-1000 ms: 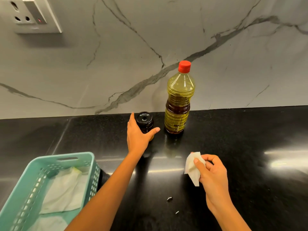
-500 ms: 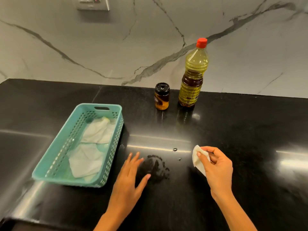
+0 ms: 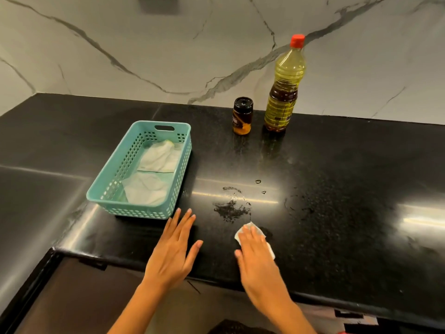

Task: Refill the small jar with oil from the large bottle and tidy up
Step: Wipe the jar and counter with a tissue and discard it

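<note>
The small jar (image 3: 242,115) with a black lid stands capped at the back of the black counter. Right of it stands the large oil bottle (image 3: 284,85), red cap on. An oily smear (image 3: 232,206) and a few drops (image 3: 258,181) mark the counter in front of them. My right hand (image 3: 256,257) presses a white tissue (image 3: 240,233) flat on the counter just below the smear. My left hand (image 3: 173,249) lies flat and empty, fingers apart, near the counter's front edge.
A teal plastic basket (image 3: 109,172) with white tissues inside sits left of the smear, just beyond my left hand. The counter's front edge (image 3: 216,282) runs under both wrists. A marble wall rises behind the jar and bottle.
My left hand left the jar and came back to rest near the front edge. My right hand, which held the tissue pinched above the counter, now presses it flat on the surface.
</note>
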`<state>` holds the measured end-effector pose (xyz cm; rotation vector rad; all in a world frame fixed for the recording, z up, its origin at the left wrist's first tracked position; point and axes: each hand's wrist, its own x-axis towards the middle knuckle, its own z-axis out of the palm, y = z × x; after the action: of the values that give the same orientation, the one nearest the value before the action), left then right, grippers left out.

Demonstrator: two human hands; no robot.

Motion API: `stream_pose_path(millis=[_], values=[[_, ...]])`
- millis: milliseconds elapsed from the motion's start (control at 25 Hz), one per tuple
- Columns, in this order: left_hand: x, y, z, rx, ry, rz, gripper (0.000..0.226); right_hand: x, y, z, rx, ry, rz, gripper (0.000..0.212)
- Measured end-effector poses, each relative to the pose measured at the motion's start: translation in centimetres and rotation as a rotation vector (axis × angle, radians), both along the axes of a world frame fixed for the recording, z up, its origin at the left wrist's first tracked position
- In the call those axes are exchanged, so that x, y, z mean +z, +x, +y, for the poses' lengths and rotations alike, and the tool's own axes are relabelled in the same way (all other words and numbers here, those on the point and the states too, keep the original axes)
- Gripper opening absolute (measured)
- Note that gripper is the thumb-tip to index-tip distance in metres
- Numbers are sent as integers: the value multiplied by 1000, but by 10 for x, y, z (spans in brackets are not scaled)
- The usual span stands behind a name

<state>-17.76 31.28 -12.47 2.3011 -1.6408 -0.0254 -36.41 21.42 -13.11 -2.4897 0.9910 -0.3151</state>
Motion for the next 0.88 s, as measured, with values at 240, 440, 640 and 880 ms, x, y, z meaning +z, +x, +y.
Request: stream_pose_path(millis=[240,440,640,880], values=[[-2,7,2,8,8,-34,71,9,-51,12,188,-199,143,77],[-9,7,3,-34,1,-25,77,5,-78,-44,-121,-174,301,101],[-9,2,4,-59,41,-35,81,7,-66,30,-12,-197,261,80],[-7,2,3,-61,75,-44,81,8,-147,-25,-365,-128,320,105]])
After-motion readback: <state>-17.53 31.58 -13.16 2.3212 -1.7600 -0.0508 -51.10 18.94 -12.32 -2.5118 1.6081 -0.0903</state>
